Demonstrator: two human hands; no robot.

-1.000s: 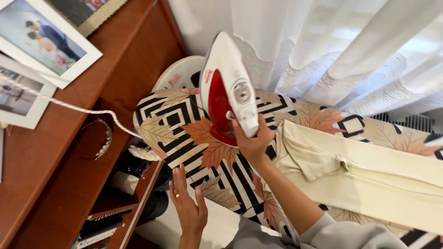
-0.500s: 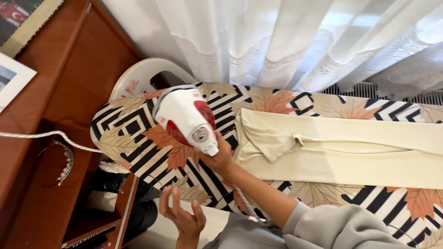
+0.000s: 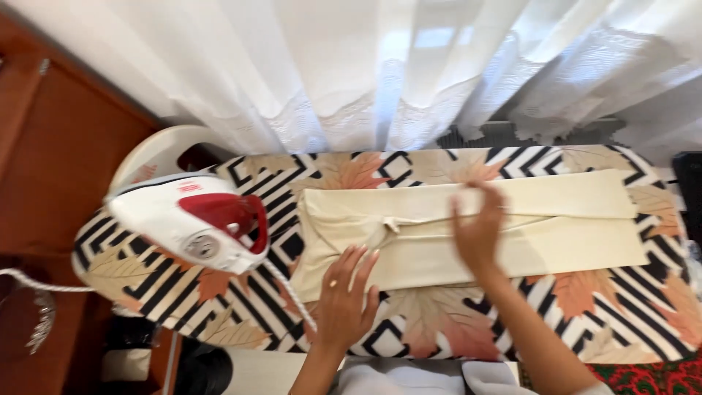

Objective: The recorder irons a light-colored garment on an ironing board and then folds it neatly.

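Observation:
A cream folded garment (image 3: pixel 468 230) lies along the ironing board (image 3: pixel 409 329), whose cover has black-and-white lines and orange leaves. My left hand (image 3: pixel 344 300) rests flat with fingers spread on the garment's near left edge. My right hand (image 3: pixel 479 230) lies open on the garment's middle, fingers pointing away from me. A white and red iron (image 3: pixel 194 227) rests on its side at the board's left end, free of both hands. Its cord (image 3: pixel 292 296) trails across the board toward my left wrist.
White lace curtains (image 3: pixel 380 73) hang just behind the board. A brown wooden cabinet (image 3: pixel 51 146) stands at the left, with a white plastic chair back (image 3: pixel 157 150) beside it. A red patterned rug (image 3: pixel 651 377) shows at bottom right.
My right hand has set the iron down at the board's left end and moved onto the garment. My left hand has come up from below the board onto the cloth.

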